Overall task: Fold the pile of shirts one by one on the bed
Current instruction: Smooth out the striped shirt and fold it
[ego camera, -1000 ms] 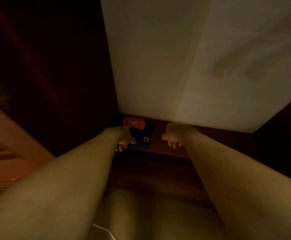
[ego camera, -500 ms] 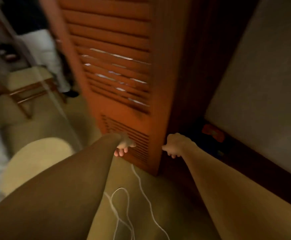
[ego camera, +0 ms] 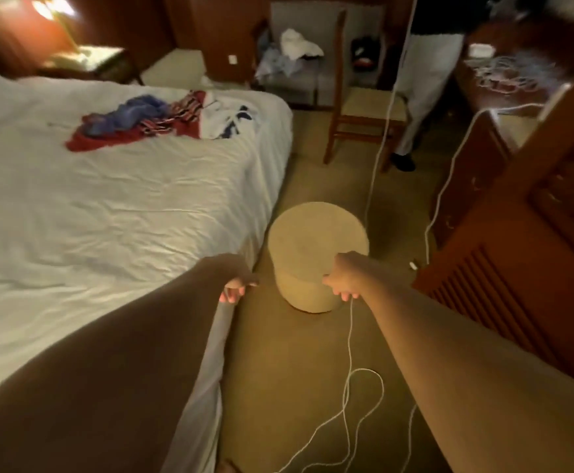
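Left grip (ego camera: 237, 282): a bare hand held out over the near edge of the bed (ego camera: 108, 216), fingers hanging loosely curled, nothing in it.
Right grip (ego camera: 341, 278): the other bare hand, out in front of the round stool (ego camera: 316, 240), fingers drooping in a loose curl, knuckles up.
White cord (ego camera: 348, 353): it shows just under the right fingertips and runs down into loops on the carpet (ego camera: 278, 387); whether the fingers touch it I cannot tell.
Pile of shirts (ego camera: 149, 122): a crumpled heap on the far part of the bed near its right-hand side, red, blue, striped and white cloth tangled together, none folded, well apart from both hands.
Bed sheet: white and creased.
Stool: pale, drum-shaped, on the carpet just beside the bed's side.
Wooden chair (ego camera: 364, 110): upright beyond the stool, seat bare.
Standing person (ego camera: 425, 80): white trousers and dark shoes behind the chair.
Louvred door (ego camera: 517, 295): reddish wood along the right side.
Armchair (ego camera: 292, 63): against the far wall, loose clothes dumped on it.
Lamp (ego camera: 51, 8): lit, in the far left corner.
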